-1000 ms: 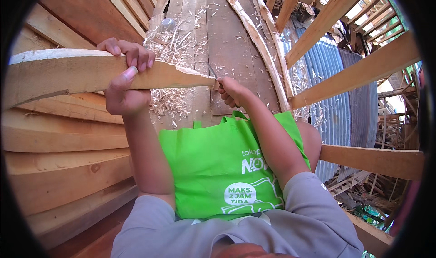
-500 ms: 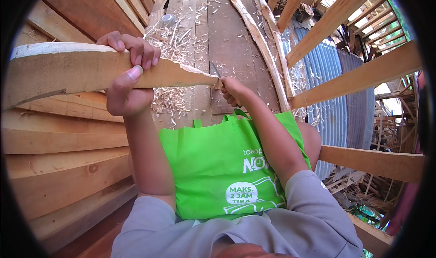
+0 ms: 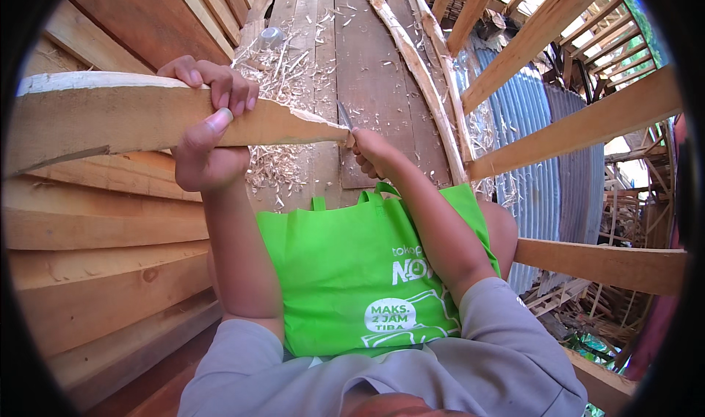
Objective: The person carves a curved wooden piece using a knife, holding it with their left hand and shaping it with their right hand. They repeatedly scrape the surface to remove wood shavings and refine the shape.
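- Your left hand point(image 3: 209, 144) grasps the wooden piece point(image 3: 125, 119), its fingers bent over the pale upper edge and its thumb pressed on the face toward you.
- The wooden piece lies crosswise in front of you, above the floorboards point(image 3: 373, 46); it is broad at your left and tapers to a narrow end near the centre.
- Your right hand point(image 3: 373, 151) is clenched around the handle of a knife point(image 3: 344, 113), most of the handle being hidden by the fingers.
- The blade points away from you at the narrow end; whether it touches the wood cannot be told.
- A green bag point(image 3: 345, 263) lies across your lap, below both hands.
- Curled shavings point(image 3: 275, 171) cover the floorboards beyond the bag, with a small cup point(image 3: 271, 38) among them.
- To your right, a pale pole point(image 3: 411, 53) runs lengthwise, and corrugated sheeting point(image 3: 525, 130) stands beyond the slats.
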Tool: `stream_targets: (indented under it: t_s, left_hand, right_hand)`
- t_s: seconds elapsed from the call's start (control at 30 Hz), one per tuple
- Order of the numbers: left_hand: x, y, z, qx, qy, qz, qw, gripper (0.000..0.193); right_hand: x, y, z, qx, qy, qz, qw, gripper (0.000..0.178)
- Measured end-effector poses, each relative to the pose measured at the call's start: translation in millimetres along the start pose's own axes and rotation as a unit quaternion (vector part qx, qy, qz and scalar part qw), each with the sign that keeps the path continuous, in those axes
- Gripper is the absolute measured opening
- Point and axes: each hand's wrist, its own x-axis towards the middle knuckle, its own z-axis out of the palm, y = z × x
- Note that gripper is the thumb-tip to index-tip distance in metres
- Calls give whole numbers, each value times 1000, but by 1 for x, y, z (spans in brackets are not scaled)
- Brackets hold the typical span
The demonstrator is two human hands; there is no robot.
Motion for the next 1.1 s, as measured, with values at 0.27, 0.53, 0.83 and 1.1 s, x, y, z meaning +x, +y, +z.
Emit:
stream_targets:
  t_s: [0.27, 0.53, 0.83, 1.1]
  left_hand:
    - [5, 2, -7, 26, -8, -3, 1000, 40]
    - [2, 3, -7, 8, 6, 2, 1000, 43]
    - [3, 3, -3, 18, 33, 4, 999, 41]
    - [2, 2, -3, 9, 35, -4, 999, 42]
  right_hand:
    - [-23, -9, 26, -2, -15, -26, 1000, 49]
    - [-29, -11, 33, 27, -9, -6, 1000, 45]
    - [-15, -9, 21, 3, -16, -10, 1000, 42]
    - [-10, -7, 7, -1, -93, -9, 996, 44]
